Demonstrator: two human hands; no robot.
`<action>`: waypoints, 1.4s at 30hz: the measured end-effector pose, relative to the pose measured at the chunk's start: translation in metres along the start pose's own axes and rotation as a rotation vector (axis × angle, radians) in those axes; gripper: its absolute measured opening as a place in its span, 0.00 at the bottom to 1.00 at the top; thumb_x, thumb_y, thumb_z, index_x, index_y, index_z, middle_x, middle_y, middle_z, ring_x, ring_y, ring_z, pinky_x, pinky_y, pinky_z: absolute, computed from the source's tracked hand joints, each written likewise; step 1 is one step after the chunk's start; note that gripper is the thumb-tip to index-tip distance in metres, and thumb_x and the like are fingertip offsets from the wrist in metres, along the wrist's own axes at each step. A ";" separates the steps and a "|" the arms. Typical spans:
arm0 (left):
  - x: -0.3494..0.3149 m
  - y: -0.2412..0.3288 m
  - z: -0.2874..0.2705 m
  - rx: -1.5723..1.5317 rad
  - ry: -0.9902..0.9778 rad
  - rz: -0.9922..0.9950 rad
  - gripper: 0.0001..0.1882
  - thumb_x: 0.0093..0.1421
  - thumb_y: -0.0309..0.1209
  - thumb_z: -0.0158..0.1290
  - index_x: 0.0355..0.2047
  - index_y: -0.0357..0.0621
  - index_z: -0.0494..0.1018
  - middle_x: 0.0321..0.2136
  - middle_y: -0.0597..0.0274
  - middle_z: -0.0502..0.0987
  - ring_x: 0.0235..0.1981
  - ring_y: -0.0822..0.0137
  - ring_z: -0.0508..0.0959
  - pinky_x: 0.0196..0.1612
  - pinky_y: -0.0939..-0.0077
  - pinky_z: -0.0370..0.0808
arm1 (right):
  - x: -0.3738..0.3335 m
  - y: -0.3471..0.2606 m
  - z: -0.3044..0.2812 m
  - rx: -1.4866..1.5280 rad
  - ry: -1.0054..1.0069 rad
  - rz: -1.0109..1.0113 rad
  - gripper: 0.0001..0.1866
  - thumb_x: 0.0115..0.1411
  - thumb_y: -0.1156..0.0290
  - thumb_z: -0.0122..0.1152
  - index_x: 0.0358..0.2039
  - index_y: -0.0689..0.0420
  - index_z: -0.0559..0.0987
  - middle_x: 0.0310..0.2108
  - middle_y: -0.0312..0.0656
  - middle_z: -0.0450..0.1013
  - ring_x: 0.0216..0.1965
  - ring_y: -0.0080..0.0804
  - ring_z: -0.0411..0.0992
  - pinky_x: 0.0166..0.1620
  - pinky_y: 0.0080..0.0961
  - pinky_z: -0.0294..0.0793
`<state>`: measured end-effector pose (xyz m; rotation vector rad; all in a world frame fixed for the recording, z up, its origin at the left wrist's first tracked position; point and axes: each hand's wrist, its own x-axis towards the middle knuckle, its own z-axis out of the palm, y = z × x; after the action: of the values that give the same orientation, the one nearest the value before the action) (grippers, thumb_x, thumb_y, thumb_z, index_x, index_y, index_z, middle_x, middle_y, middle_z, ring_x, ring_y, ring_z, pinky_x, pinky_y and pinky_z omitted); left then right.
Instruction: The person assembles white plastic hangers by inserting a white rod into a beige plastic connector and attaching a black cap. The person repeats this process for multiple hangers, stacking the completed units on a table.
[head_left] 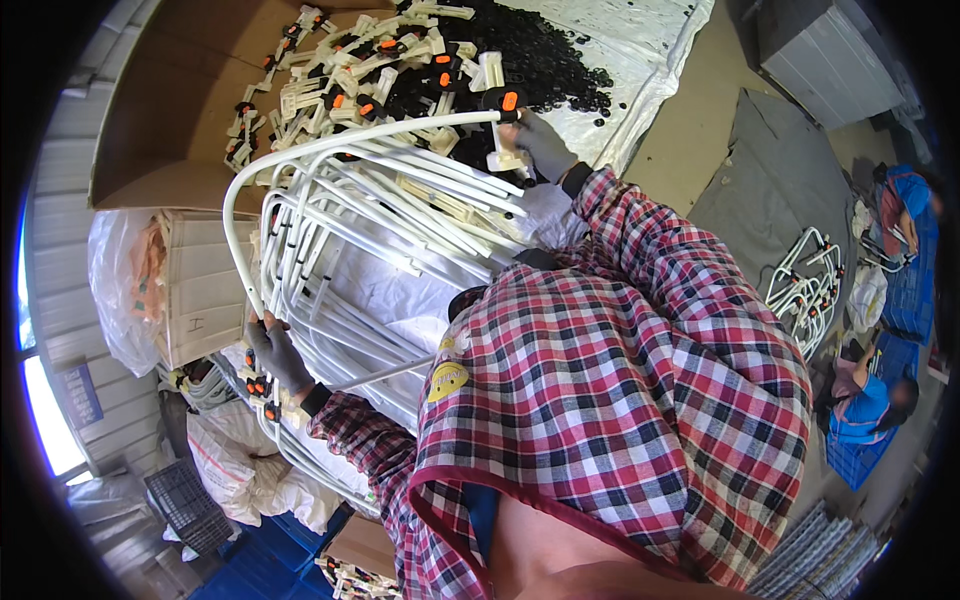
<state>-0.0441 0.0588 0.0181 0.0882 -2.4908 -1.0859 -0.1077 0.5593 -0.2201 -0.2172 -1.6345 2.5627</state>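
Your gloved left hand (275,355) and right hand (540,142) each grip an end of the bent white plastic tube (300,155). A plain white rectangular carton (205,285) sits just left, beside a brown cardboard box (170,110).

Two gloved hands (278,355); one cardboard box (170,110); two seated co-workers (865,405).

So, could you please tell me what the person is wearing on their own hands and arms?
Both hands wear dark grey gloves: the left hand and the right hand. Each arm is covered by a long sleeve of red, white and dark blue plaid; the left sleeve and the right sleeve have a dark cuff at the wrist.
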 end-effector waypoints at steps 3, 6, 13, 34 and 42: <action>-0.009 0.014 -0.002 -0.045 -0.022 0.003 0.21 0.69 0.30 0.47 0.61 0.39 0.66 0.21 0.70 0.70 0.20 0.80 0.63 0.26 0.85 0.61 | -0.010 -0.043 -0.007 0.376 -0.212 0.073 0.20 0.57 0.68 0.65 0.50 0.56 0.78 0.42 0.36 0.76 0.44 0.25 0.72 0.53 0.23 0.70; -0.014 0.049 0.010 -0.071 -0.054 -0.099 0.27 0.68 0.29 0.46 0.66 0.40 0.59 0.20 0.68 0.72 0.19 0.82 0.63 0.25 0.87 0.60 | -0.006 -0.111 -0.006 -0.529 -0.259 0.019 0.26 0.53 0.59 0.70 0.50 0.57 0.79 0.41 0.39 0.79 0.44 0.30 0.75 0.52 0.29 0.72; -0.012 0.168 0.088 0.083 -0.384 0.396 0.26 0.65 0.27 0.51 0.63 0.40 0.61 0.26 0.60 0.76 0.27 0.68 0.76 0.35 0.74 0.73 | 0.011 -0.281 0.116 -0.556 -0.498 -0.666 0.18 0.55 0.55 0.68 0.36 0.57 0.82 0.28 0.35 0.78 0.29 0.23 0.76 0.32 0.19 0.75; 0.002 0.066 0.024 -0.215 -0.187 -0.246 0.16 0.59 0.33 0.61 0.45 0.40 0.73 0.22 0.73 0.70 0.16 0.81 0.66 0.20 0.86 0.60 | 0.046 -0.022 -0.080 -1.629 -0.449 -0.416 0.15 0.53 0.72 0.59 0.42 0.43 0.83 0.58 0.36 0.69 0.55 0.38 0.70 0.57 0.36 0.67; -0.034 0.049 -0.012 -0.135 0.009 -0.350 0.18 0.62 0.38 0.58 0.47 0.39 0.74 0.23 0.73 0.69 0.16 0.82 0.63 0.19 0.87 0.59 | 0.038 0.012 -0.067 -1.000 -0.075 -0.155 0.18 0.56 0.72 0.62 0.48 0.48 0.80 0.44 0.41 0.76 0.45 0.38 0.75 0.49 0.33 0.73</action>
<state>-0.0033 0.0925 0.0483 0.5025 -2.4422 -1.3842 -0.1334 0.6194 -0.2615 -0.0447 -2.6717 1.4519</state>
